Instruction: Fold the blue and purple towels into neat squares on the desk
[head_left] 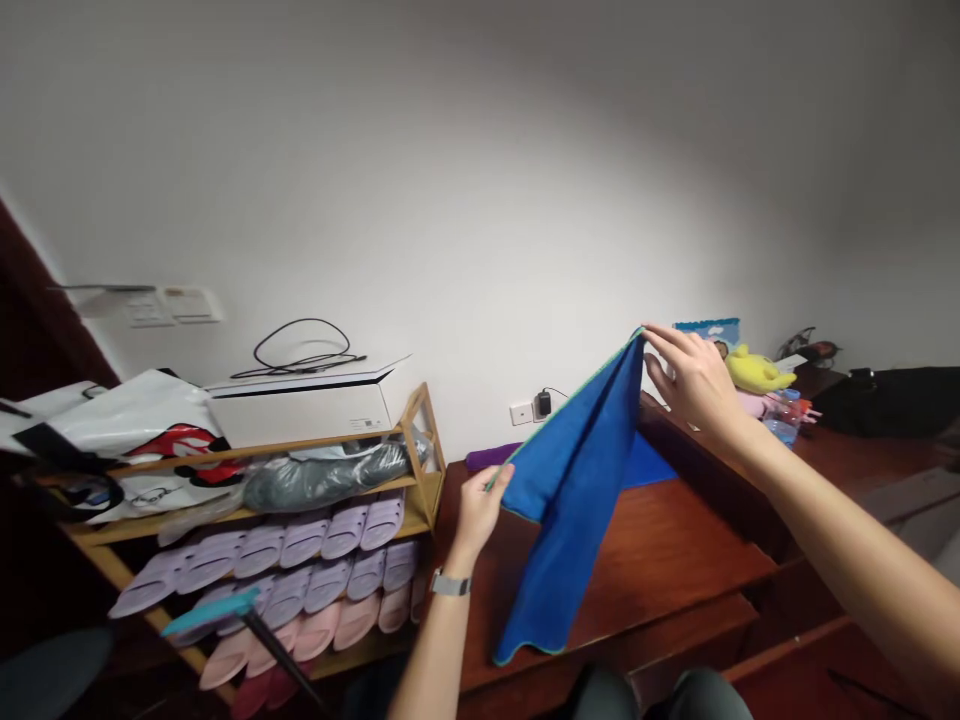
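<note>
A blue cloth (574, 490) with a green edge hangs between my two hands above the wooden cabinet top. My left hand (482, 508), with a banded watch at the wrist, pinches one corner low on the left. Higher up and to the right, my right hand (690, 380) grips another corner between thumb and fingers. The stretch of edge between the hands is fairly taut, and the rest drapes down in folds. Behind it on the cabinet (675, 560) lie a flat blue piece (651, 465) and a purple rolled cloth (489, 457), both partly hidden.
On the left stands a wooden rack (427, 480) with rows of slippers (330, 530), a white box (307, 408) and a bag (161, 420). A yellow plush toy (754, 370), a plastic bottle (784, 418) and a black bag (892, 400) sit at the right. A plug (543, 403) is in the wall.
</note>
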